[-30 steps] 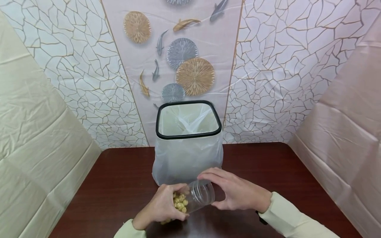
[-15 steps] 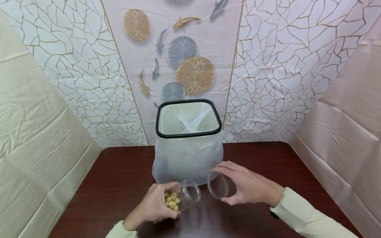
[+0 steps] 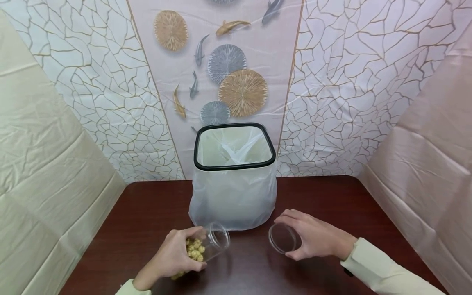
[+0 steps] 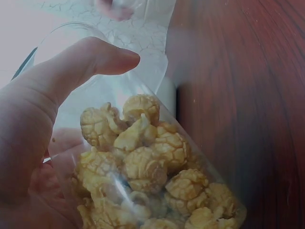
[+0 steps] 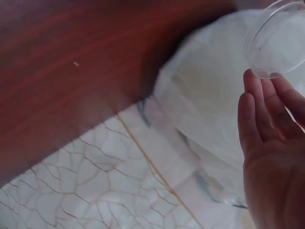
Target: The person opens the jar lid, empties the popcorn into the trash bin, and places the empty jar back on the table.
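Note:
My left hand (image 3: 167, 256) grips a clear plastic jar (image 3: 213, 241) around its body, tilted so the uncovered mouth points right. Caramel-coloured popcorn (image 4: 143, 162) lies in the jar's lower part, seen close up in the left wrist view. To the right, my right hand (image 3: 317, 237) pinches a clear round lid (image 3: 282, 238) by its edge between thumb and fingers. In the right wrist view, the lid (image 5: 276, 43) rests against the fingertips (image 5: 252, 78), apart from the jar. The thumb is out of sight there.
A bin (image 3: 234, 196) lined with a translucent bag and topped by a black rim (image 3: 236, 167) stands behind both hands. It sits on a dark red-brown wooden table (image 3: 147, 213). Patterned cloth (image 3: 332, 102) hangs behind, with beige fabric (image 3: 44, 164) along the sides.
The lid has come off the jar's mouth. My left hand has carried the jar leftward, while my right hand has drawn the lid to the right, widening the gap.

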A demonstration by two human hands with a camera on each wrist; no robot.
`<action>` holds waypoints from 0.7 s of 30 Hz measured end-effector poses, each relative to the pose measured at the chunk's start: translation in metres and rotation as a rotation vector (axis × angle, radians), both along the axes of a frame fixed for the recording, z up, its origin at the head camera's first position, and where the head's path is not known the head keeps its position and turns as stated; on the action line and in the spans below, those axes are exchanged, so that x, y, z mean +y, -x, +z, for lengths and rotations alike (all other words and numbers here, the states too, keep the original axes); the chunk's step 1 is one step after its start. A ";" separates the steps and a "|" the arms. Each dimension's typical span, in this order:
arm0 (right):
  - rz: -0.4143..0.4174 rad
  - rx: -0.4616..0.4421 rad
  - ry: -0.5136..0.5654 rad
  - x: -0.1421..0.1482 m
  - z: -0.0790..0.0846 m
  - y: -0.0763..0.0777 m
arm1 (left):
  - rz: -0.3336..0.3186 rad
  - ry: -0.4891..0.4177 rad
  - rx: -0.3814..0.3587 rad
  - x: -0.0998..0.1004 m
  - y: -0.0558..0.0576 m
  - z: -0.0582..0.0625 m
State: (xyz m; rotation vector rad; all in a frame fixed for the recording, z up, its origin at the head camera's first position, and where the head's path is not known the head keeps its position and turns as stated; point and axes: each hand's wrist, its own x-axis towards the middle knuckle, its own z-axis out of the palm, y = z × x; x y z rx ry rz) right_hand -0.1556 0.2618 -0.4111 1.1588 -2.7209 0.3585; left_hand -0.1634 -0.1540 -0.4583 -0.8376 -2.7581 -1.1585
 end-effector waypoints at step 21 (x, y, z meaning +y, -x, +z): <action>-0.066 -0.259 -0.169 0.015 -0.056 -0.010 | 0.054 0.018 0.047 -0.019 -0.005 -0.003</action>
